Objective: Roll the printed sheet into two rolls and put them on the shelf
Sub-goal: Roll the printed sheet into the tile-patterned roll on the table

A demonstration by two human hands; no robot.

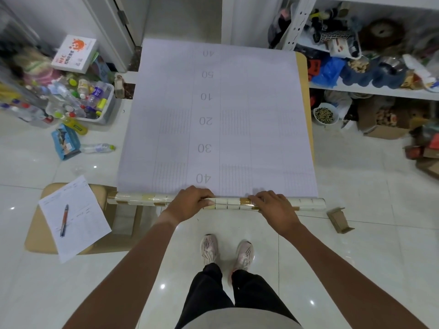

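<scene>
At the table's near edge, both hands curl over the roll (216, 203), left hand (190, 202) and right hand (273, 205) close together at its middle. Most of the printed sheet (213, 115) lies flat beyond, so rolling's barely started imo. Next up: push forward evenly, or it'll skew.

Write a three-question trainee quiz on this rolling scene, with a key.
1. True or false: both the left hand and the right hand rest on the roll.
2. Which printed number on the sheet lies nearest the hands? A) 10 B) 40 C) 20
3. Fill in: the pen lies on a ____ to the person's left.

Key: 1 true; 2 B; 3 paper.
</scene>
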